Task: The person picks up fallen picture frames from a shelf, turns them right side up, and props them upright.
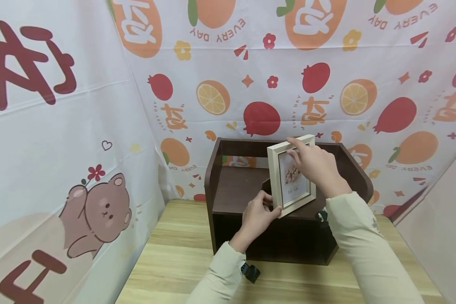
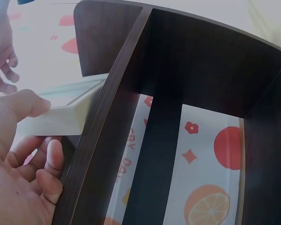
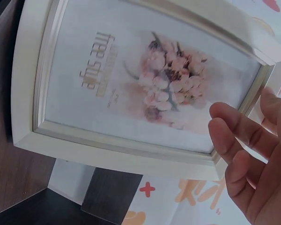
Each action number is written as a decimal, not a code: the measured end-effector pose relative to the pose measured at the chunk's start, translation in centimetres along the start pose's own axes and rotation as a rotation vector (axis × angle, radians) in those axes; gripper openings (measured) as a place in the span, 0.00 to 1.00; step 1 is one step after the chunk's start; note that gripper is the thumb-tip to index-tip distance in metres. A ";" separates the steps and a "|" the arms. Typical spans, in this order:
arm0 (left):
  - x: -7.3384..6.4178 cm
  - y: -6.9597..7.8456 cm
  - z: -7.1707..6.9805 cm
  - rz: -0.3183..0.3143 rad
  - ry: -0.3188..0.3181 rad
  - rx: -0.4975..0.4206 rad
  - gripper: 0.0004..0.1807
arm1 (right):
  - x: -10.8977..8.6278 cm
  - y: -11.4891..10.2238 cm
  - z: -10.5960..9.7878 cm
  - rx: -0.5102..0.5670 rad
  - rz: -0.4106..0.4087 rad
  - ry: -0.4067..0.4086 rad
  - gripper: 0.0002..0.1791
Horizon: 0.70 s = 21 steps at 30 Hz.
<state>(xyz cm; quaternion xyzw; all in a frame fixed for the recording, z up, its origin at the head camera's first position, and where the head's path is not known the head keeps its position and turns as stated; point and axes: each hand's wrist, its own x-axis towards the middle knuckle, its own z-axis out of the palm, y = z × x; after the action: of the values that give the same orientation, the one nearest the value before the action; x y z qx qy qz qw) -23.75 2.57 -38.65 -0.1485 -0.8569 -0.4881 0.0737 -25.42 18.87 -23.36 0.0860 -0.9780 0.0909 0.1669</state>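
A cream picture frame (image 1: 275, 177) with a flower print behind its glass stands upright, slightly tilted, over the upper board of a dark brown desk shelf (image 1: 237, 185). My left hand (image 1: 256, 215) holds its lower left corner; in the left wrist view the thumb (image 2: 30, 105) lies on the frame's edge and the other fingers curl beneath. At the upper part of the frame, my right hand (image 1: 317, 164) grips the top edge. In the right wrist view its fingers (image 3: 239, 126) are before the glass. A dark piece behind the frame is mostly hidden.
The shelf stands on a light wood-grain table (image 1: 171, 249) and has an open lower compartment (image 1: 281, 240). A white cloth printed with fruit (image 1: 262, 118) hangs behind, and another with a bear (image 1: 106, 207) hangs at the left.
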 end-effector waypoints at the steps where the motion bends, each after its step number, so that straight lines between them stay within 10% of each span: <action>1: 0.1 -0.1 -0.1 -0.003 -0.011 -0.003 0.15 | 0.0 0.1 0.0 0.001 0.010 0.004 0.24; 21: 1.9 -2.6 -4.4 -0.007 -0.261 -0.225 0.14 | -0.4 3.2 -0.1 0.011 0.048 0.168 0.20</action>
<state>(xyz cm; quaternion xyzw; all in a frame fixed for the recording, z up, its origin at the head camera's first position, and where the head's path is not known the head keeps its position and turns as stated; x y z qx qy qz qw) -26.51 -2.12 -38.03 -0.2148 -0.7997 -0.5578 -0.0570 -25.65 22.06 -23.90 0.0553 -0.9618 0.1071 0.2458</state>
